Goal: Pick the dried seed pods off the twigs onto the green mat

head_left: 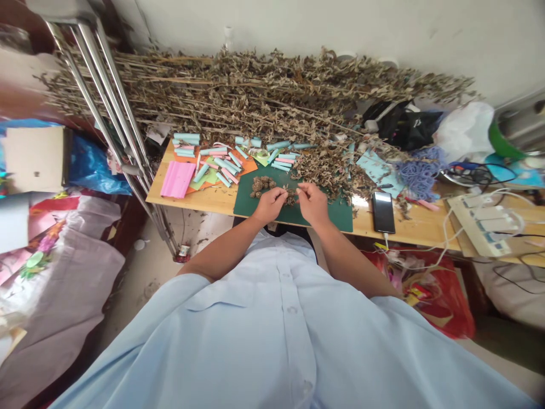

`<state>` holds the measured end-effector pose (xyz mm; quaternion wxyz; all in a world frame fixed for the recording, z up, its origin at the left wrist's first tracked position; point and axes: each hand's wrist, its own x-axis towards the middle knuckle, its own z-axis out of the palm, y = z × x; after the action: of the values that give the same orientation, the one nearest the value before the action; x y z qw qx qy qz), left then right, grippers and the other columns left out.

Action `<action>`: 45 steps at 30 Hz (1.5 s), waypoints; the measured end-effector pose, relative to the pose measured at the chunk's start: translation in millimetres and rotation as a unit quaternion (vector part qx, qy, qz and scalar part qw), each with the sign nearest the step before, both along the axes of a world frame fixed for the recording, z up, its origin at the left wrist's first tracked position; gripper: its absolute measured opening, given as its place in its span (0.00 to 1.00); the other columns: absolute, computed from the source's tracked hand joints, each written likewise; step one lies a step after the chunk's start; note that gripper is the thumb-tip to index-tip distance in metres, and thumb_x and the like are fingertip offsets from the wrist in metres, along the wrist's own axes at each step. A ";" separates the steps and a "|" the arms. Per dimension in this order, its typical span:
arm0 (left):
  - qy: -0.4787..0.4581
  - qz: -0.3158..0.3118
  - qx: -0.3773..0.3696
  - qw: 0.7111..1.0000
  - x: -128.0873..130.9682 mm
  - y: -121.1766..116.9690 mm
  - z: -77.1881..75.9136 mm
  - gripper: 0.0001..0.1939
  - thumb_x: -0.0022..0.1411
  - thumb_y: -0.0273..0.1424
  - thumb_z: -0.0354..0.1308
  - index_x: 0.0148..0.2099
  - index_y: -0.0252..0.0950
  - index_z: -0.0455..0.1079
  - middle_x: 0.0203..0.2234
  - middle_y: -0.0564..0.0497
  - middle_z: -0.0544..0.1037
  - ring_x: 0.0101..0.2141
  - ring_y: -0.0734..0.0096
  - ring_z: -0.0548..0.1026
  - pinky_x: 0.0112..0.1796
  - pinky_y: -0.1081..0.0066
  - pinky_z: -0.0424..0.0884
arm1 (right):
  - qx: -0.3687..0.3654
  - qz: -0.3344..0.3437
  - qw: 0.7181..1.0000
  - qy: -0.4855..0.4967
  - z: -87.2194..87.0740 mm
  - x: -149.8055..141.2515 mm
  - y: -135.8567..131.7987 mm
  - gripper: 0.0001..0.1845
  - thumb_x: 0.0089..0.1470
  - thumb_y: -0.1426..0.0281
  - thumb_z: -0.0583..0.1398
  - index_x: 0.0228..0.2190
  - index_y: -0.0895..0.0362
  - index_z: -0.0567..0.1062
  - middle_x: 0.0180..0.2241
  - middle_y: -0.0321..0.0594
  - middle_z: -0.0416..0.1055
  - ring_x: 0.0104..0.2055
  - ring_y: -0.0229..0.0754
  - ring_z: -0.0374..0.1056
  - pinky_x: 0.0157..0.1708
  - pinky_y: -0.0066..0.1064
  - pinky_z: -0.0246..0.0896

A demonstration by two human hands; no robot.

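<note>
My left hand [269,203] and my right hand [312,201] meet over a dark green cutting mat [336,213] at the near edge of a wooden table [204,199]. Both hands are closed in a pinch on a small clump of dried brown plant material [291,197] held between them. A little heap of similar dried clumps [261,184] lies on the mat just left of my left hand. A long pile of dried leafy stalks [255,96] stretches across the back of the table.
Rolled paper tubes in pale blue and pink [225,162] and a pink sheet [176,179] lie at the left. A phone [384,211] on a cable sits right of the mat, a power strip [483,224] further right. Metal poles [114,108] lean at the left.
</note>
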<state>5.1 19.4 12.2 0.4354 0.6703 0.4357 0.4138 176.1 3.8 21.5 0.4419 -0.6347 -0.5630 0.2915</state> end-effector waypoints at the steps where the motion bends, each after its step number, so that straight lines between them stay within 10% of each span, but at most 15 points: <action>1: -0.003 0.004 -0.002 1.000 -0.1 -0.1 0.4 0.13 0.69 0.35 0.52 0.35 0.34 0.71 0.27 0.53 0.74 0.30 0.73 0.70 0.35 0.72 0.66 | -0.011 0.005 1.000 0.021 -0.2 -1.3 -0.2 0.15 0.57 0.61 0.60 0.44 0.54 0.76 0.37 0.41 0.78 0.30 0.41 0.73 0.36 0.37 0.73; 10: -0.011 0.012 0.004 1.000 0.7 0.6 -0.1 0.12 0.68 0.34 0.54 0.35 0.34 0.73 0.27 0.52 0.75 0.30 0.72 0.71 0.35 0.72 0.67 | -0.057 0.026 0.986 0.155 4.0 -15.0 -0.7 0.23 0.48 0.62 0.65 0.45 0.55 0.72 0.35 0.39 0.76 0.27 0.38 0.72 0.27 0.32 0.70; 33: -0.015 0.015 0.005 1.000 0.2 2.4 -5.5 0.13 0.69 0.34 0.53 0.34 0.34 0.72 0.26 0.53 0.73 0.29 0.73 0.69 0.35 0.72 0.65 | -0.048 0.022 0.992 0.112 3.1 -7.6 3.6 0.22 0.52 0.63 0.62 0.49 0.53 0.68 0.34 0.36 0.73 0.27 0.38 0.71 0.29 0.32 0.69; 45: -0.023 0.023 -0.009 0.999 2.6 4.8 -12.6 0.16 0.69 0.32 0.54 0.54 0.33 0.74 0.30 0.50 0.79 0.32 0.71 0.75 0.38 0.71 0.71 | -0.066 0.051 0.988 0.129 6.4 -13.7 0.1 0.23 0.50 0.65 0.62 0.48 0.54 0.67 0.31 0.34 0.73 0.27 0.39 0.70 0.33 0.35 0.72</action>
<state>7.7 24.2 -0.5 0.4422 0.6464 0.4442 0.4350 162.4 3.9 27.9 0.4523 -0.5903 -0.5125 0.4293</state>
